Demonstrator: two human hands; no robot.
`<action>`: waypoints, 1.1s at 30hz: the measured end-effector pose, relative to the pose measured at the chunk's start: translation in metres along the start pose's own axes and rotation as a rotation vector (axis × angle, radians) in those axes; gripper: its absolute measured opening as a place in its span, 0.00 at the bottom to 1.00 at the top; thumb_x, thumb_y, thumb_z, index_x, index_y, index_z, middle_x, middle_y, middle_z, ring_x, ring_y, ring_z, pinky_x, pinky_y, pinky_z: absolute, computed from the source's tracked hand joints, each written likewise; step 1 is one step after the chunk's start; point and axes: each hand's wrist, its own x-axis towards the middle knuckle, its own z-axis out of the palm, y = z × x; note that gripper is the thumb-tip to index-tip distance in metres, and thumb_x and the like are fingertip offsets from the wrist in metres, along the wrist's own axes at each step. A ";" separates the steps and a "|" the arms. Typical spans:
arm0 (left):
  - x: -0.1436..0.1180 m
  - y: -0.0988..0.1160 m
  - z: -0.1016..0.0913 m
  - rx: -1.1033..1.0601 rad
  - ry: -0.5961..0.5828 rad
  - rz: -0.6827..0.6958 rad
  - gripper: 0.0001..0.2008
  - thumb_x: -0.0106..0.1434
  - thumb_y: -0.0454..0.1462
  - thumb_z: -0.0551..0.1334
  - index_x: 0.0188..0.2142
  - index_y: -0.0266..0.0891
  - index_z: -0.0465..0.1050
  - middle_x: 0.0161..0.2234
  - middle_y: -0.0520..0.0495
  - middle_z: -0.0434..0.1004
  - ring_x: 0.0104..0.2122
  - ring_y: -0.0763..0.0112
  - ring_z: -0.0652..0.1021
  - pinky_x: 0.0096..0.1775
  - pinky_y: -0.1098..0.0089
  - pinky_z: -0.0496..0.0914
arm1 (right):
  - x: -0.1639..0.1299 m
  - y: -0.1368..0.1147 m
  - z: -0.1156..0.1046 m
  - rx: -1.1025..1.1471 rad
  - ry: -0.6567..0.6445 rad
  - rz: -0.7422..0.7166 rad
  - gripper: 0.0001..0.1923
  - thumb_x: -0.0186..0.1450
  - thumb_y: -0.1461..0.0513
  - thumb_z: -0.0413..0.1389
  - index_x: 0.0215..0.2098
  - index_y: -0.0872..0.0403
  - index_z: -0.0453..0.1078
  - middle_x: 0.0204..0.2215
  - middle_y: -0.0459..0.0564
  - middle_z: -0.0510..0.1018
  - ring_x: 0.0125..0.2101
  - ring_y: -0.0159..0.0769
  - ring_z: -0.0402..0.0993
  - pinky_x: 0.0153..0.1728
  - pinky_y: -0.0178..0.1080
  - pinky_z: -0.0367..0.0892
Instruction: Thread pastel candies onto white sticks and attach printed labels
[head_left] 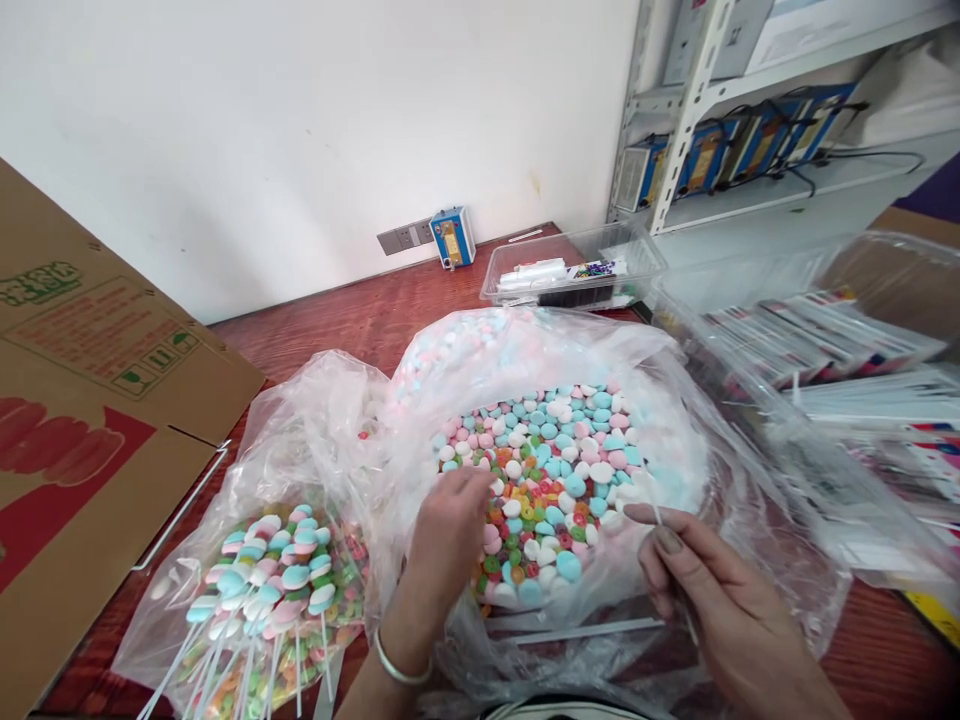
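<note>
Candies (559,470) fill the big bag (675,360) in the middle, so lots are left, and some done lollipops (266,580) lie in the small bag (300,420). Left hand (442,545) dips curled fingers into the candies. Right hand (712,590) pinches a stick (658,515).

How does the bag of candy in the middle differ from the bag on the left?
The middle bag holds loose candies; the left bag holds candies already stacked on white sticks. The middle bag is larger and fuller. Left hand reaches into the middle bag only. Both are clear plastic, open.
</note>
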 end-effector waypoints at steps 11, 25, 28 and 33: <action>0.022 -0.040 0.016 0.269 -0.106 -0.017 0.08 0.64 0.29 0.57 0.38 0.41 0.72 0.41 0.45 0.77 0.46 0.59 0.73 0.47 0.59 0.67 | -0.008 0.020 -0.002 -0.322 -0.088 -0.035 0.21 0.66 0.47 0.53 0.45 0.53 0.75 0.26 0.46 0.74 0.27 0.35 0.70 0.23 0.32 0.65; 0.019 -0.014 0.027 0.212 -0.146 -0.098 0.06 0.60 0.29 0.57 0.31 0.42 0.62 0.35 0.49 0.70 0.35 0.65 0.72 0.36 0.67 0.66 | -0.014 0.019 0.004 -0.347 -0.191 -0.013 0.20 0.68 0.47 0.48 0.33 0.52 0.70 0.20 0.41 0.64 0.17 0.28 0.56 0.16 0.30 0.53; 0.019 -0.016 0.032 0.212 -0.154 -0.086 0.07 0.60 0.29 0.58 0.34 0.42 0.62 0.36 0.48 0.71 0.38 0.63 0.72 0.38 0.65 0.67 | -0.013 0.021 0.001 -0.378 -0.226 -0.017 0.21 0.69 0.46 0.47 0.31 0.52 0.68 0.21 0.41 0.65 0.18 0.28 0.57 0.16 0.30 0.54; 0.022 -0.016 0.037 0.267 -0.170 -0.091 0.08 0.58 0.30 0.60 0.35 0.41 0.62 0.36 0.46 0.71 0.39 0.61 0.72 0.40 0.64 0.67 | -0.013 0.024 0.004 -0.390 -0.240 -0.006 0.21 0.70 0.47 0.47 0.30 0.52 0.68 0.21 0.41 0.66 0.18 0.29 0.58 0.16 0.30 0.54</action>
